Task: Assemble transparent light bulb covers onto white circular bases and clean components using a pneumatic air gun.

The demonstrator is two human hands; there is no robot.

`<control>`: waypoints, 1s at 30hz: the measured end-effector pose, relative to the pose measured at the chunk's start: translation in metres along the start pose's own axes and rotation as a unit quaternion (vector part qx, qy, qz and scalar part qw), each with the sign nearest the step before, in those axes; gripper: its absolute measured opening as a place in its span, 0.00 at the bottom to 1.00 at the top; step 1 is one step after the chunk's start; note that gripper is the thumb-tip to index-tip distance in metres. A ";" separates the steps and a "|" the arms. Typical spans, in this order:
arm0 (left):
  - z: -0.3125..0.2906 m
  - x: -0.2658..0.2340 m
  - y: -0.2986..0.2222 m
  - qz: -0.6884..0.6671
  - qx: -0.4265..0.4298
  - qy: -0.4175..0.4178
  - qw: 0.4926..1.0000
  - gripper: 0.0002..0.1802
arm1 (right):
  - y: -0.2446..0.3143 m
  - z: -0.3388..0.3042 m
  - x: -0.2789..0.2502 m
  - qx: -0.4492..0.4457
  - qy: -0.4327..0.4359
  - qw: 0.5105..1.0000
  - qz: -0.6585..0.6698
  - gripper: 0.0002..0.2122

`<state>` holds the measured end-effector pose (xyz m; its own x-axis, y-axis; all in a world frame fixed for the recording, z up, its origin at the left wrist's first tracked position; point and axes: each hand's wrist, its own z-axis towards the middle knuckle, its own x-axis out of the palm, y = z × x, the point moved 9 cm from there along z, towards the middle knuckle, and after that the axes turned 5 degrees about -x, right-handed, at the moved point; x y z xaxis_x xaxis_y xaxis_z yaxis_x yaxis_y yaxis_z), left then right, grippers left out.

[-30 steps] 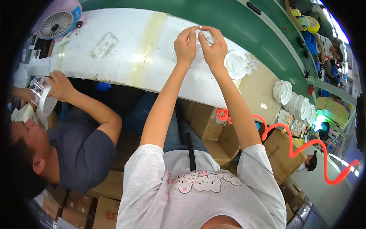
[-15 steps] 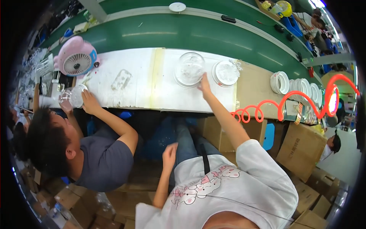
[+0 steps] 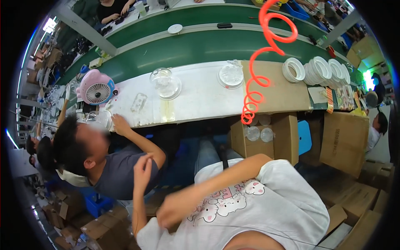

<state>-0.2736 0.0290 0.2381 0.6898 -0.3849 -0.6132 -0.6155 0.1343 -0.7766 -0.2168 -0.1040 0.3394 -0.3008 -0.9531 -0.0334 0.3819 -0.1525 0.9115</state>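
My left hand (image 3: 143, 170) is raised in front of the neighbour's bent elbow, its fingers extended and slightly apart, with nothing visible in them. Close to my left upper arm, my right hand (image 3: 171, 211) is smeared by motion; its fingers and any contents cannot be made out. Both hands are away from the white worktop (image 3: 200, 91). On that worktop a clear dome (image 3: 161, 78) stands on a round white base (image 3: 174, 94), over a yellowish tape strip. Farther right lies another round white base (image 3: 221, 81) with clear crinkled plastic on it.
At left, a co-worker (image 3: 125, 175) handles a clear dome (image 3: 95, 118) beside a pink fan (image 3: 98, 89). A red coiled hose (image 3: 254, 79) hangs over the worktop. White rings (image 3: 321, 71) stand at right. An open carton (image 3: 283, 141) below holds clear round pieces (image 3: 253, 133).
My right hand has left the domed base and come back across my body. The domed base now sits farther left, over the tape. My left hand is higher and farther left; the whole view has shifted.
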 end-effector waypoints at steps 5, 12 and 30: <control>0.013 -0.010 -0.070 0.062 0.076 0.066 0.993 0.10 | 0.056 0.021 0.048 0.002 -0.043 0.994 0.102 0.19; -0.020 0.129 -0.063 0.157 0.139 0.329 0.921 0.11 | 0.100 0.000 0.072 -0.047 -0.033 0.998 -0.005 0.18; 0.045 0.219 -0.251 -0.049 0.357 0.234 0.903 0.09 | 0.161 -0.021 0.085 -0.301 -0.169 0.921 -0.180 0.10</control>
<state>0.0492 -0.0481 0.2917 0.3883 -0.7480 -0.5383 -0.0433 0.5687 -0.8214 -0.1629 -0.2153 0.4744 -0.7181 -0.6927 -0.0668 0.5898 -0.6567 0.4699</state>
